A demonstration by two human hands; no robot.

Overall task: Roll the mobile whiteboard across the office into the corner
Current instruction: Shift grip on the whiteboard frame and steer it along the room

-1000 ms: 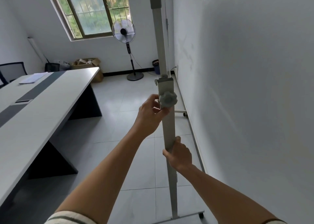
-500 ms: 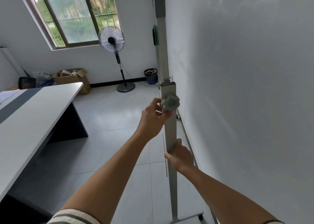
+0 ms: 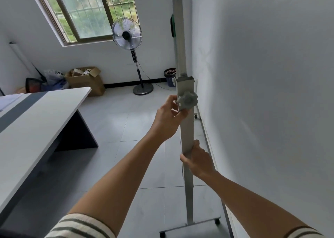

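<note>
- Fingers of the left hand (image 3: 167, 119) curl around the grey metal upright post of the mobile whiteboard (image 3: 187, 129), just under its grey lobed plastic clamp knob (image 3: 187, 100); the right hand (image 3: 197, 159) is wrapped closed around the same post lower down.
- Compared with a second ago, both grips sit at the same spots on the post, while the room has slid past: the long white table with a dark stripe (image 3: 36, 122) has dropped away to the left, and the white pedestal fan (image 3: 126, 34), the brown cardboard box (image 3: 85, 80) and the dark blue waste bin (image 3: 169, 76) against the far wall appear nearer.
- I read this as the board rolling forward with the person walking behind its edge.
- The large white board surface (image 3: 262, 93) fills the right of the view, standing on a castered grey base bar (image 3: 189, 227) on the pale tiled floor (image 3: 117, 129).
- Judging by the open floor ahead, the far corner is not yet reached; the fan's cable and the bin lie near the likely path.
</note>
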